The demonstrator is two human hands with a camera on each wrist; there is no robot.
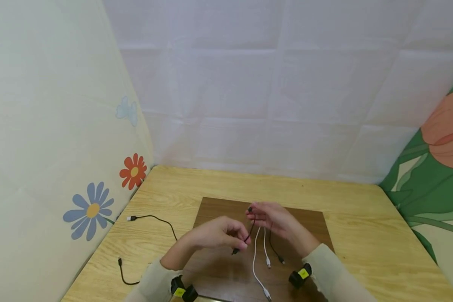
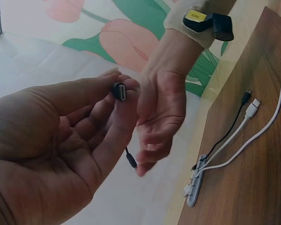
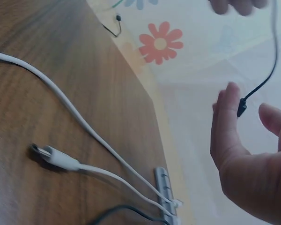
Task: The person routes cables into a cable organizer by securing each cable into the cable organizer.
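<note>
Above the brown board (image 1: 219, 277), my left hand (image 1: 220, 235) pinches a short black USB cable (image 1: 252, 228) near one end; its plug (image 2: 121, 92) sticks out past the thumb and fingertips in the left wrist view. The cable's other, smaller plug (image 3: 242, 108) hangs against the fingers of my right hand (image 1: 277, 220), whose thumb stands apart from it. A grey cable holder strip (image 2: 195, 187) lies on the board. Two white cables (image 2: 267, 129) and another black cable (image 2: 227, 132) run from its slots, their plugs lying on the board.
Left of the board on the wooden table (image 1: 366, 222) lie a black cable with a silver USB plug (image 1: 131, 218) and a small black plug (image 1: 120, 261) on a dark cord. A white cloth wall (image 1: 230, 92) stands behind the table, with flower-printed cloths at both sides.
</note>
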